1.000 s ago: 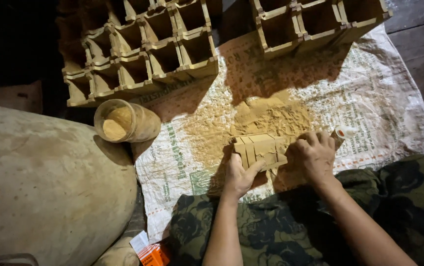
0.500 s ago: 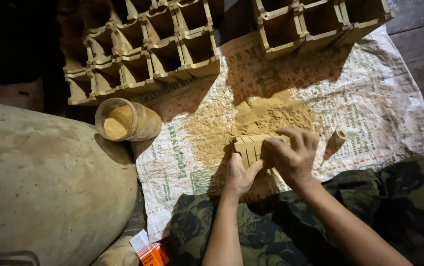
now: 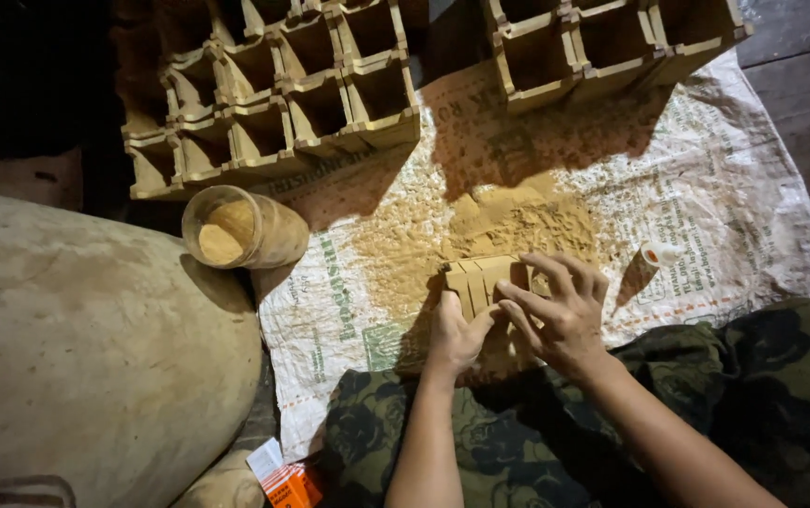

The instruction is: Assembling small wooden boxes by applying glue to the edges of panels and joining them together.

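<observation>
A rough floor workshop is being shown: a woven sack (image 3: 706,188) is being used as a work mat on dark floorboards (image 3: 800,56), with powder (image 3: 518,226) heaped on it and rows of moulds (image 3: 264,103) set alongside.
</observation>
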